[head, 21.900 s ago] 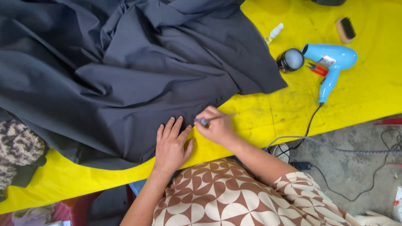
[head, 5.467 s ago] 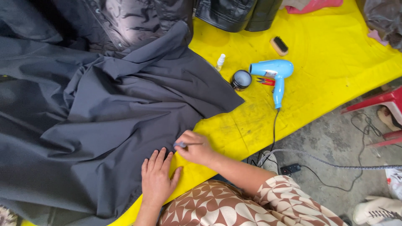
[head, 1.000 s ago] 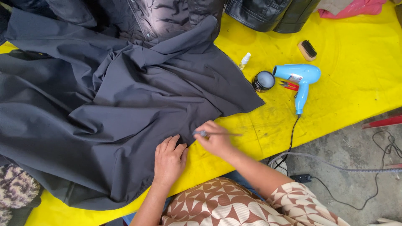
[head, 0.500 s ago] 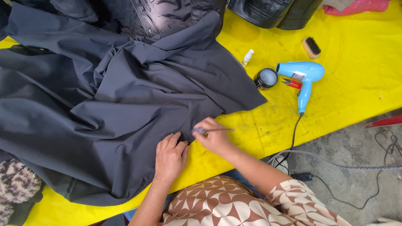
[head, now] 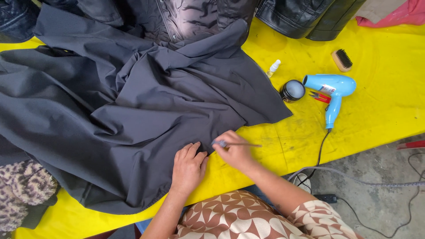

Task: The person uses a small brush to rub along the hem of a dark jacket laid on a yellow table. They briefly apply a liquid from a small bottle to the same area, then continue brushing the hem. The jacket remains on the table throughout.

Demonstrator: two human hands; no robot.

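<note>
Fingers [head: 230, 144] of right hand [head: 237, 152] pinch a thin tool [head: 241, 144] at the cloth [head: 133, 119] edge.
Left hand [head: 188, 166] lies flat, fingers spread, on the cloth; the tool's tip is hidden.

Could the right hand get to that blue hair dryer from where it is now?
Probably yes: the right hand holds a thin tool, and only bare yellow table lies between it and the blue hair dryer.
</note>
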